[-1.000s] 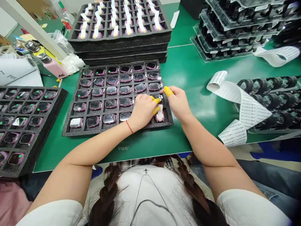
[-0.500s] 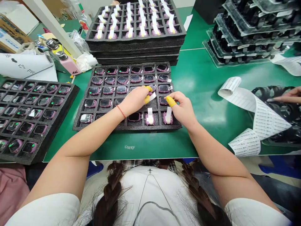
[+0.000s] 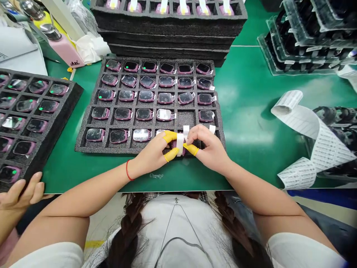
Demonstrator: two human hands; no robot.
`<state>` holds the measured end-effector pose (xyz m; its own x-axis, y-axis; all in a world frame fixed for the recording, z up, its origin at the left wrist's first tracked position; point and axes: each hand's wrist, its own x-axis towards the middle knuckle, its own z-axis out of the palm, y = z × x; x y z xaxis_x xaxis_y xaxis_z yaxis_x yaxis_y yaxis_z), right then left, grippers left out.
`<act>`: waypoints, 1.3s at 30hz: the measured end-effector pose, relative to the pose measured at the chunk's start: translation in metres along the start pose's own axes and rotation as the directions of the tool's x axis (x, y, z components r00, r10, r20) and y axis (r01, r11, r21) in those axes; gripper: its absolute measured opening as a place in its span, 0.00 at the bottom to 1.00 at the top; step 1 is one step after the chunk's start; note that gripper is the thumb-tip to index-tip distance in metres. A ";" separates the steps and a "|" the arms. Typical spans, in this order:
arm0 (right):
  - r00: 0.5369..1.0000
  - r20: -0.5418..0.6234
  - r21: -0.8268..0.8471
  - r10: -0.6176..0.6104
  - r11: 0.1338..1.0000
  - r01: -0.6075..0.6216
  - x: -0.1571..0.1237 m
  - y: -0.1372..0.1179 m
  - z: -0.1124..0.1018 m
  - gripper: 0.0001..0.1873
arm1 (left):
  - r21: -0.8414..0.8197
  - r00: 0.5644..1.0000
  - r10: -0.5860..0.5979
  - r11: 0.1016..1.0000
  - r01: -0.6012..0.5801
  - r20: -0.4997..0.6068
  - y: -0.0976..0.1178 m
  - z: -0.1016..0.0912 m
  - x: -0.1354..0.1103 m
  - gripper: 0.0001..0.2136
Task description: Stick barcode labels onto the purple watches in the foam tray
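Note:
A black foam tray (image 3: 83, 143) on the green table holds rows of pink smartwatch bodies (image 3: 165, 98), each in its own pocket. My left hand (image 3: 152, 154) and my right hand (image 3: 209, 147) meet over the tray's front edge. Both wear yellow finger cots. Together they pinch one pink watch body with a white label strip (image 3: 180, 143) across it. One pocket (image 3: 186, 117) in the second row from the front is empty. A white strip (image 3: 212, 129) stands in the front right pocket.
A second foam tray (image 3: 60, 108) of watches lies at the left, with another person's hand (image 3: 21, 193) at its near corner. Stacked foam trays (image 3: 167, 35) stand behind. Clear plastic trays (image 3: 295, 41) and a white label roll (image 3: 304, 126) lie at the right. A pink bottle (image 3: 65, 50) is at back left.
My left hand lifted a watch body out of the tray and drew it to the front edge. My right hand came over to it. Another person's hand appeared at the lower left.

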<state>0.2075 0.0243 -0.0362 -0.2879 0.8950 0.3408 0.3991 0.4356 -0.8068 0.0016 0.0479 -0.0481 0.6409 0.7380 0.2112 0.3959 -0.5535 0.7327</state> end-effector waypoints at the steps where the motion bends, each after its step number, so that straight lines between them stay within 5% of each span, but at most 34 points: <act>1: 0.999 0.011 -0.021 -0.031 0.999 0.032 0.000 0.001 -0.001 0.08 | 0.020 0.999 0.031 0.999 -0.031 -0.010 -0.002 0.001 0.000 0.13; 10: 0.998 0.061 -0.073 -0.005 0.997 0.009 0.000 0.002 0.001 0.06 | -0.164 0.991 0.068 0.983 -0.087 -0.117 -0.001 0.007 -0.003 0.11; 15: 0.981 -0.005 -0.125 -0.191 0.974 0.189 -0.003 -0.001 0.003 0.04 | -0.373 0.994 -0.109 0.922 0.099 -0.008 0.005 0.005 -0.004 0.09; 22: 0.925 0.301 -0.197 -0.234 0.933 0.300 -0.002 0.005 -0.006 0.06 | -0.222 0.996 -0.056 0.974 0.040 -0.066 0.000 0.006 -0.007 0.05; 27: 0.835 0.327 -0.205 -0.443 0.829 0.520 -0.001 0.006 -0.009 0.07 | -0.186 0.996 -0.002 0.982 -0.015 -0.090 -0.002 0.005 -0.007 0.02; 32: 0.906 0.240 -0.262 -0.349 0.875 0.407 -0.001 0.005 -0.003 0.04 | -0.103 0.990 0.077 0.991 -0.089 -0.115 -0.002 0.005 -0.007 0.02; 39: 0.918 0.235 -0.278 -0.320 0.883 0.379 -0.004 0.005 0.000 0.03 | -0.099 0.991 0.092 0.990 -0.102 -0.101 -0.002 0.004 -0.007 0.04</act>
<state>0.2107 0.0234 -0.0415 -0.5969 0.6591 0.4574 0.4850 0.7506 -0.4487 -0.0007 0.0426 -0.0538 0.6053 0.7188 0.3419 0.2611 -0.5851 0.7678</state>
